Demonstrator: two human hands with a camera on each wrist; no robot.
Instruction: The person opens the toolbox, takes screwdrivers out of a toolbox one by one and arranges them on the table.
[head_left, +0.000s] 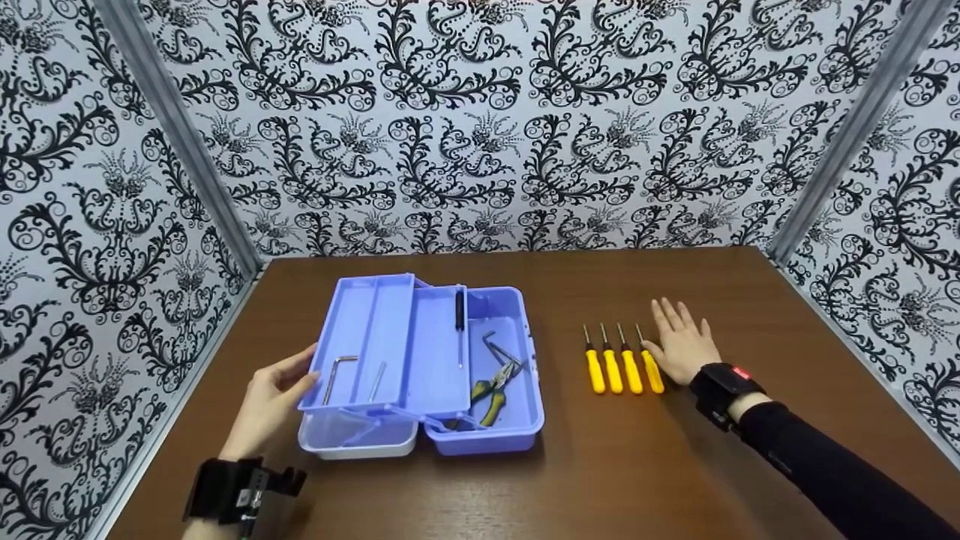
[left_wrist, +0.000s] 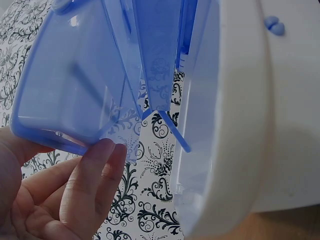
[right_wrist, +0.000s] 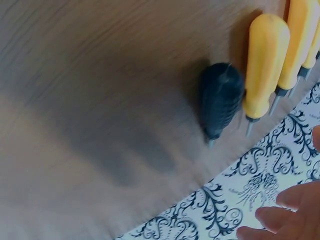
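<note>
A blue toolbox [head_left: 486, 442] stands unfolded, its tiered trays spread leftward. My left hand [head_left: 274, 397] grips the left edge of its upper tray [head_left: 386, 337]; the left wrist view shows fingers and thumb [left_wrist: 85, 185] at the tray's rim [left_wrist: 50, 142]. Several yellow-handled screwdrivers [head_left: 613, 373] lie in a row right of the box, tips pointing away. My right hand [head_left: 682, 349], fingers spread, is over the row's right end. Below it, in the right wrist view, a black-handled screwdriver [right_wrist: 220, 100] lies beside the yellow ones; the hand hides it in the head view.
Hex keys [head_left: 330, 380] lie in the upper tray, a black-handled screwdriver [head_left: 460, 311] in the middle one. Pliers [head_left: 495, 390] and another hex key [head_left: 499, 349] sit in the deep compartment. A whitish lid [head_left: 360, 450] extends beneath the trays. Patterned walls [head_left: 510, 150] enclose the brown table [head_left: 555, 495].
</note>
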